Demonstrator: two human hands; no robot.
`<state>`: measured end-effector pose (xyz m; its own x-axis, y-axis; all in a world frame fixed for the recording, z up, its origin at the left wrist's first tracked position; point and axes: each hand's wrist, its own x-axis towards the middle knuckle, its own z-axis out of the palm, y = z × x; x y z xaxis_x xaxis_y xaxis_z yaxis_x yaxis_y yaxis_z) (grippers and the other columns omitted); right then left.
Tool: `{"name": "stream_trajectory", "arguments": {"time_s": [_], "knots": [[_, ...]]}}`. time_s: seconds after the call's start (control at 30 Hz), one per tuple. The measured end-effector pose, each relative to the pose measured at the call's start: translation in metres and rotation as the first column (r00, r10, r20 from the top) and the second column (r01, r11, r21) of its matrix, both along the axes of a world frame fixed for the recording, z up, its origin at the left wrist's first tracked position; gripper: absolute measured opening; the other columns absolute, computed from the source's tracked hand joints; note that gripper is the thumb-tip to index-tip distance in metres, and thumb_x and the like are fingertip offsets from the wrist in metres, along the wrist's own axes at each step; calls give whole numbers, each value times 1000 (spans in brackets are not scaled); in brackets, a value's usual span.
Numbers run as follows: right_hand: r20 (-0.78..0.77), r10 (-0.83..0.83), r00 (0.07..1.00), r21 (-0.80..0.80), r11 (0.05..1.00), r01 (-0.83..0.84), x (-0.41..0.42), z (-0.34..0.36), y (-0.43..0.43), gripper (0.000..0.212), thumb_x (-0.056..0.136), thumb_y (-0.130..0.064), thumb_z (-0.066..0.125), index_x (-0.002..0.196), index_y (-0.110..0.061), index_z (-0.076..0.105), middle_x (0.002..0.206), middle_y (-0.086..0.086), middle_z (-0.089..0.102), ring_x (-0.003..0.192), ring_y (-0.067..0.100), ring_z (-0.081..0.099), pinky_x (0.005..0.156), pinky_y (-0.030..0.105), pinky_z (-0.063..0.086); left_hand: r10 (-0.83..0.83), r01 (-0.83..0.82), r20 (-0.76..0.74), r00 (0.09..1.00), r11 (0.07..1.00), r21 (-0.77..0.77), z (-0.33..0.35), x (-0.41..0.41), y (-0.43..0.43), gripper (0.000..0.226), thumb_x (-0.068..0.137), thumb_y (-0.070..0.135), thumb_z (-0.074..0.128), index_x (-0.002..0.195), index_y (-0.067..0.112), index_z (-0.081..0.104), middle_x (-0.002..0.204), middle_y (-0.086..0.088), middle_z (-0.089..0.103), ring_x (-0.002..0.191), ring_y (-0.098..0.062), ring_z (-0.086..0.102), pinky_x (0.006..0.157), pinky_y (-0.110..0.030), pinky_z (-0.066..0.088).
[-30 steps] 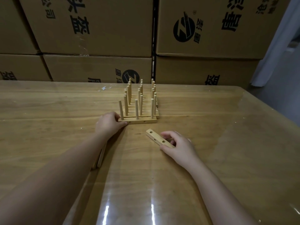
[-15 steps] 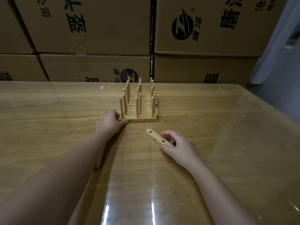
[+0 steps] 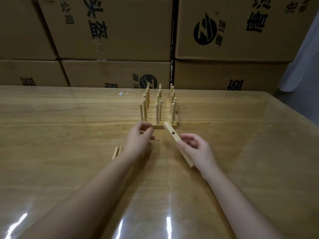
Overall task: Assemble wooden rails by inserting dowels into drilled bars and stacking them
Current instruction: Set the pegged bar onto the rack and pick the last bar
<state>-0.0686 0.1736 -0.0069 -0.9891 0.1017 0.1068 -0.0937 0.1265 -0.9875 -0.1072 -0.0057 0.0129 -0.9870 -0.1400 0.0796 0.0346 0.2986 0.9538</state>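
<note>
Several assembled rails, wooden bars with upright dowels, stand packed together at the table's middle. My left hand hovers just in front of the nearest rail's left end, fingers loosely curled, with nothing visible in them. My right hand pinches a loose drilled bar near its middle. The bar is lifted off the table and tilted, and its far end points at the nearest rail's right end. One hole shows on its face. Loose dowels lie on the table, partly hidden by my left forearm.
The wooden table has a glossy clear cover and its right edge runs diagonally. Stacked cardboard boxes form a wall right behind the table's far edge. A pale curtain hangs at the far right.
My right hand has lifted the drilled bar off the table and swung its far end toward the rails. My left hand has come off the nearest rail's left end and drawn back slightly.
</note>
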Motion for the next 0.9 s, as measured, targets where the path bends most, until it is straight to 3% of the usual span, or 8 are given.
{"name": "stream_trajectory", "arguments": {"time_s": [0.07,0.13,0.23,0.4,0.6,0.77,0.83,0.9], "knots": [[19,31,999,-66,997,-30,3,2,-6,17,82,-19,70,96,-28,65,85,-12,71,76,-7,64,58,6,45,-68,44,112,991,977,208,-8,20,8,16,97,18,53,111,15,59,95,-2,67,72,-14,66,60,-29,55],[33,53,998,-118,992,-49,7,3,-11,16,83,-18,69,96,-25,65,78,-14,72,71,-7,64,56,6,45,-164,103,190,968,950,296,-15,35,11,16,97,20,53,110,13,60,90,-4,68,67,-15,67,56,-26,53],[51,64,997,-136,989,-56,13,5,-16,11,83,-18,69,93,-19,65,73,-9,71,63,-6,62,54,8,46,-236,183,180,955,945,271,-22,45,11,15,97,24,53,100,15,64,82,-1,70,66,-12,68,61,-24,53],[-24,47,999,61,997,-45,18,2,-24,13,80,-18,71,88,-12,63,84,1,67,77,7,62,71,23,51,-235,206,72,969,935,289,-24,50,15,11,93,26,58,96,21,67,79,4,70,67,-8,65,57,-20,51],[24,167,986,-125,979,-163,14,-7,-23,10,89,-17,61,87,-19,70,89,6,72,86,23,68,75,33,56,-268,234,66,961,919,317,-24,47,6,13,94,21,57,97,13,68,73,-1,71,66,-12,67,56,-22,52],[63,174,983,-189,969,-159,9,-8,-23,20,91,-11,56,79,-16,71,81,6,72,73,16,67,64,23,54,16,-14,-2,1000,911,413,-13,45,-16,16,92,24,56,86,16,69,76,-2,68,71,-15,63,63,-26,51],[78,167,983,-191,970,-149,8,-9,-22,21,92,-10,55,79,-15,71,77,6,72,71,15,66,64,24,54,178,-139,-91,980,935,326,-7,45,-34,17,92,26,57,83,20,70,74,6,69,70,-5,61,61,-17,49],[84,168,982,-185,971,-150,9,-9,-22,19,92,-10,55,81,-12,70,76,5,71,71,15,66,65,25,54,309,-281,-79,948,926,251,-4,45,-50,21,92,31,58,76,21,69,70,4,67,70,-9,59,62,-25,47]]}}
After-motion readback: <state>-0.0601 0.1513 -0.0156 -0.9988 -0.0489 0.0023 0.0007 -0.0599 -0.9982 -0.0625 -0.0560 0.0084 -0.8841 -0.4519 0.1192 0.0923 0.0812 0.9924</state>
